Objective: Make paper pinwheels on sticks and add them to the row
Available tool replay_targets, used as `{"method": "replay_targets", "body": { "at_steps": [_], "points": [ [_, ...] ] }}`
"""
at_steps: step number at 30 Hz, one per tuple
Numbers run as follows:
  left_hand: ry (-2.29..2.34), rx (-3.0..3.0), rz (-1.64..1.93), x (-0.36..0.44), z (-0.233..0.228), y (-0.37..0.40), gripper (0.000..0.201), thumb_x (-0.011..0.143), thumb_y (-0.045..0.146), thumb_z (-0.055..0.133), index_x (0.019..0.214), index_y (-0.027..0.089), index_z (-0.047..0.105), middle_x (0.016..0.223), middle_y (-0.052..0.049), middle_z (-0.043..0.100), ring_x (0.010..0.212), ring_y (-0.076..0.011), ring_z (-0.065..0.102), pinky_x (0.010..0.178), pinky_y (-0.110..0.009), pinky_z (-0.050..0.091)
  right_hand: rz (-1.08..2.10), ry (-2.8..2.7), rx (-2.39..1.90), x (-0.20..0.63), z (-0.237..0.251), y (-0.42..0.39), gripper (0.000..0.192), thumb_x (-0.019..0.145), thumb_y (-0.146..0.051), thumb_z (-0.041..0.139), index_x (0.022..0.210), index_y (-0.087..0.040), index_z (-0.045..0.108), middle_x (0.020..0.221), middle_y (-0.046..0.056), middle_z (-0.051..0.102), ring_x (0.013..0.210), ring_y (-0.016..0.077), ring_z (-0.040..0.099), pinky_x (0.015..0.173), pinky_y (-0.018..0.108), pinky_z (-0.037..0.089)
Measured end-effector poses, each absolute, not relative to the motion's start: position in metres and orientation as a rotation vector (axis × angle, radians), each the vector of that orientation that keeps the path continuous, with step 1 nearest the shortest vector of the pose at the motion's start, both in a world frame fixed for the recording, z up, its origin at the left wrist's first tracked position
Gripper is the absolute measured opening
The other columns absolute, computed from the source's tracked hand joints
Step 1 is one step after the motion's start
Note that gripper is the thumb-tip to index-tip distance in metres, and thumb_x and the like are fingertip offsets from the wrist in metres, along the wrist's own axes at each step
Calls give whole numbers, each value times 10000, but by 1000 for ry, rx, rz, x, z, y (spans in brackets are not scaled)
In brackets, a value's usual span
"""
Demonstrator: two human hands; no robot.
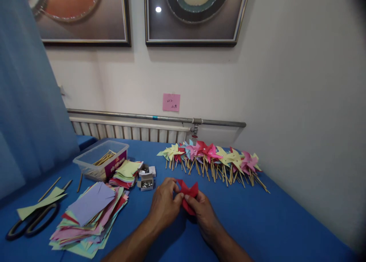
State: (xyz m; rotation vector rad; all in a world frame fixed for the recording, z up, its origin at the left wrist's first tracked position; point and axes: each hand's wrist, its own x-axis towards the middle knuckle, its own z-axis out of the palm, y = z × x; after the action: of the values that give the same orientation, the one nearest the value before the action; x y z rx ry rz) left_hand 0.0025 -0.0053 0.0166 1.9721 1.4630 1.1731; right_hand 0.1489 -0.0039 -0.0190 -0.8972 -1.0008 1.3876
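Both hands meet over the blue surface [257,224], near its front edge. Left hand [164,204] and right hand [201,212] each have fingertips pinched on a folded red paper piece [188,195], grip closed on it. Finished pinwheels [213,157] lie in a row behind; stacked coloured paper [91,212] left.

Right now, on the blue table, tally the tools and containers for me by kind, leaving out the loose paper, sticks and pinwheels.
Scissors: 1
Clear plastic tub holding sticks: 1
Small open boxes of pins: 2
Total: 4
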Motion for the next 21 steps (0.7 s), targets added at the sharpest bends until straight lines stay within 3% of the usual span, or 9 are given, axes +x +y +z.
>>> {"method": "replay_targets", "body": {
  "at_steps": [7,15,21],
  "points": [
    [1454,1971,1210,2,15,-5,82,786,143,589,760,207,544,1046,-58,653,1074,-224,610,927,-363,445,1378,-995,-910,147,-15,-5,436,600,-441,913,876,-153,736,744,19,718,635,143,596,613,235,447],
    [1480,1551,1217,2,16,4,156,760,316,647,705,187,578,658,14,590,633,-147,528,625,-268,376,1338,-984,-904,149,-17,-3,407,651,-423,879,924,-159,734,834,55,768,715,195,672,677,281,503],
    [1120,1127,1072,4,13,9,367,584,453,805,664,145,621,558,5,596,503,-105,469,541,-251,333,1357,-1007,-883,148,-12,-7,406,656,-423,883,940,-165,750,856,62,776,732,194,671,689,284,495]
  ]
}}
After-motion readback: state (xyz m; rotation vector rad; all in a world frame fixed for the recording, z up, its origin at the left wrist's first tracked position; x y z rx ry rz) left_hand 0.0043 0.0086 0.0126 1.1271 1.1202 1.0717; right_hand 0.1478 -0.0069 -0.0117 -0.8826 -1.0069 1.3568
